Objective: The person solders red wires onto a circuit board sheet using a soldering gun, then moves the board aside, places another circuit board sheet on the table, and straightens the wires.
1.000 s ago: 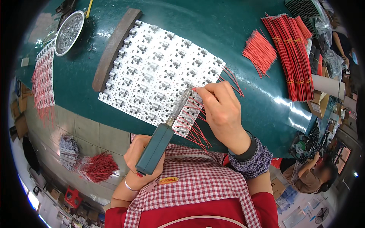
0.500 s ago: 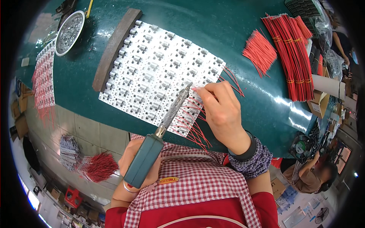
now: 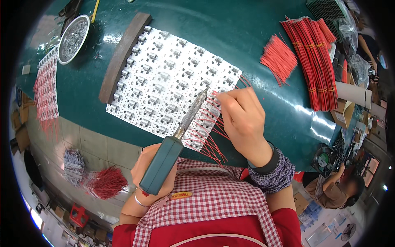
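Observation:
My left hand (image 3: 145, 164) is closed around the green handle of a soldering iron (image 3: 161, 165), whose metal shaft slants up and right. Its tip hovers at or touches a white circuit board panel (image 3: 164, 78); contact is hard to judge. Beside the tip, my right hand (image 3: 243, 119) pinches a red wire (image 3: 214, 94) over the panel's right part. Several red wires (image 3: 212, 144) stick out from the panel's lower right edge, and others from its upper right corner. Rows of small components cover the panel. A dark bar (image 3: 123, 61) lies along its left edge.
A bowl of metal bits (image 3: 74, 39) stands at the far left, above another wired panel (image 3: 48, 86). On the right lie a loose pile of red wires (image 3: 279, 60) and tied red wire bundles (image 3: 314, 61). A small fan (image 3: 325, 158) and another person (image 3: 335, 187) are at the lower right.
The soldering iron and my left hand have shifted slightly right. My right hand has also moved a little right, still pinching by the tip.

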A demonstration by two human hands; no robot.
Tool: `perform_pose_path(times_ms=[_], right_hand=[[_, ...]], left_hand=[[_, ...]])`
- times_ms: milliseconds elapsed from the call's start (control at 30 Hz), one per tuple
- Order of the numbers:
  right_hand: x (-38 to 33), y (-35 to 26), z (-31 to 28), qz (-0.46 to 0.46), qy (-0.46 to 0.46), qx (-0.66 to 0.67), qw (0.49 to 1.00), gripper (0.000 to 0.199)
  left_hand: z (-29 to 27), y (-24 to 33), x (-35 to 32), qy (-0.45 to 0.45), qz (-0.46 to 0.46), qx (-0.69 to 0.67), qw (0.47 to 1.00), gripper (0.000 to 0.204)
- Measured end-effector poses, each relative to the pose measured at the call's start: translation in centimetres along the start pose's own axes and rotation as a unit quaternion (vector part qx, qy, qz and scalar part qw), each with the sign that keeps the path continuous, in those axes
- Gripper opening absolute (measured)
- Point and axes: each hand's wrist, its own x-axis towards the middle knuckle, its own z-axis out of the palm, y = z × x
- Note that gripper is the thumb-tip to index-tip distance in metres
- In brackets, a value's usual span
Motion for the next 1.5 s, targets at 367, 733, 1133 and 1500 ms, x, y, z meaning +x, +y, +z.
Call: perform_pose_path(times_ms=[367, 733, 1133, 1500], right_hand=[[-0.1, 0.2, 0.8, 0.011, -0.014, -0.006, 1.000, 0.026], [-0.4, 0.5, 0.8, 0.024, -0.018, 0.014, 0.999, 0.025], [-0.2, 0.6, 0.7, 0.017, -0.024, 0.015, 0.999, 0.027], [-0.2, 0.6, 0.6, 0.018, -0.020, 0.010, 1.000, 0.026]], left_hand=[[0.6, 0.0, 0.9, -0.006, -0.015, -0.030, 0.999, 0.028], [1.0, -0.3, 0.8, -0.010, -0.016, -0.030, 0.999, 0.027], [1.1, -0.4, 0.7, -0.016, -0.004, -0.025, 1.000, 0.015], [-2.1, 1.2, -0.7, -0.067, -0.047, 0.047, 0.996, 0.025]])
